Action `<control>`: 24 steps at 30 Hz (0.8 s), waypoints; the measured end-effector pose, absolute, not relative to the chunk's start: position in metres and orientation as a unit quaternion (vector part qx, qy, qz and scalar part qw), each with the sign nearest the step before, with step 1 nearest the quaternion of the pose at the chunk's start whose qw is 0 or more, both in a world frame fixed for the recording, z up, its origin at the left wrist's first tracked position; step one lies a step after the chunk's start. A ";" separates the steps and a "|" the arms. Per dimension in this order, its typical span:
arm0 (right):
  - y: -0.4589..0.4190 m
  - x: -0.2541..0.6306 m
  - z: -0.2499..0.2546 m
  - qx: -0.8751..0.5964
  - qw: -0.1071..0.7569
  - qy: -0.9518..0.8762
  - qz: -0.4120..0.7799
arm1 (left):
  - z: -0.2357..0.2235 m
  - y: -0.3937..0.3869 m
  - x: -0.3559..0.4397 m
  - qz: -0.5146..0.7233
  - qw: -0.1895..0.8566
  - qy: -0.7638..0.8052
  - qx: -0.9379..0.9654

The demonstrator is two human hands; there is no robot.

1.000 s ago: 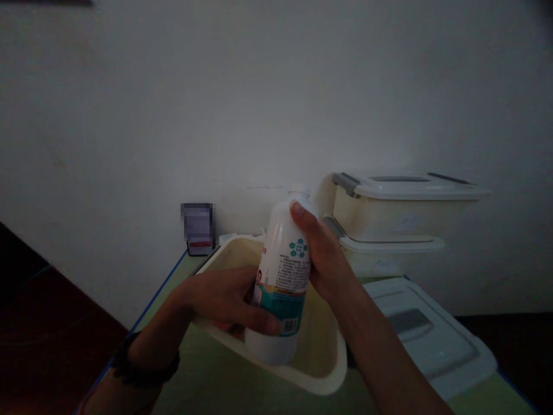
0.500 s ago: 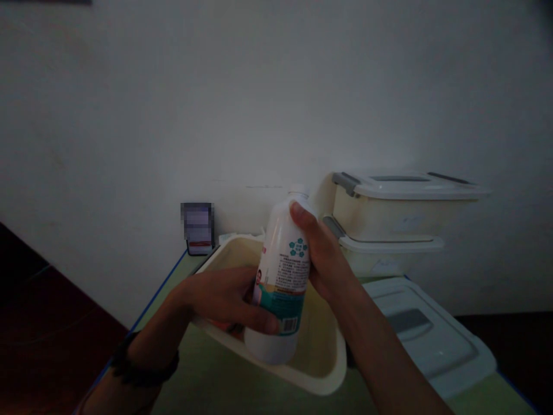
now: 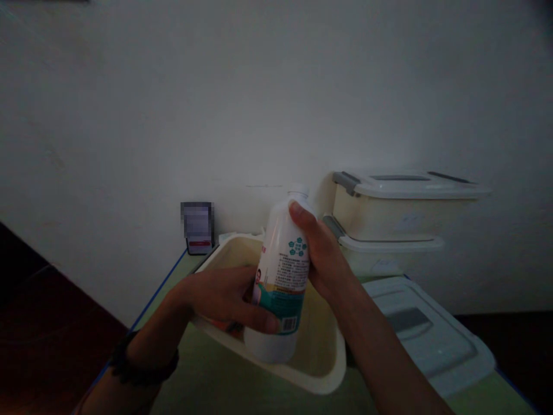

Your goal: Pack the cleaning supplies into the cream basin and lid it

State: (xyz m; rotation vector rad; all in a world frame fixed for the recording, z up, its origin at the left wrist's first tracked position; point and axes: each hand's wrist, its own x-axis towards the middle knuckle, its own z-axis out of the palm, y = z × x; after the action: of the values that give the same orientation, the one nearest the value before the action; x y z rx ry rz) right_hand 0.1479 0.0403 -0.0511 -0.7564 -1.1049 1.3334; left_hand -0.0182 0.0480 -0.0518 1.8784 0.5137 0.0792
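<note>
Holding a tilted white bottle [image 3: 280, 282], the left hand [image 3: 227, 297] clasps its lower part and the right hand [image 3: 324, 248] its shoulder; an open cream box [image 3: 322, 385] sits beneath both hands.

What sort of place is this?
Probably a plain indoor room, though home or storeroom I can't tell: there's a green table with blue edging, a pale wall behind, and two lidded storage boxes stacked near it.
</note>
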 end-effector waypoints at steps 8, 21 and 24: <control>0.040 0.147 -0.050 -0.323 0.585 -0.473 0.575 | -0.051 0.049 -0.017 0.036 0.564 0.204 0.799; 0.041 0.147 -0.051 -0.321 0.586 -0.467 0.578 | -0.051 0.049 -0.017 0.052 0.546 0.201 0.812; 0.041 0.147 -0.051 -0.320 0.588 -0.468 0.577 | -0.051 0.048 -0.017 0.049 0.555 0.198 0.806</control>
State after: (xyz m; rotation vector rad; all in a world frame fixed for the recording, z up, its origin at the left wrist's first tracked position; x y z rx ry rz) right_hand 0.1471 0.0410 -0.0510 -0.7453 -1.0902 1.3452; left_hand -0.0170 0.0485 -0.0508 1.9048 0.4687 0.1167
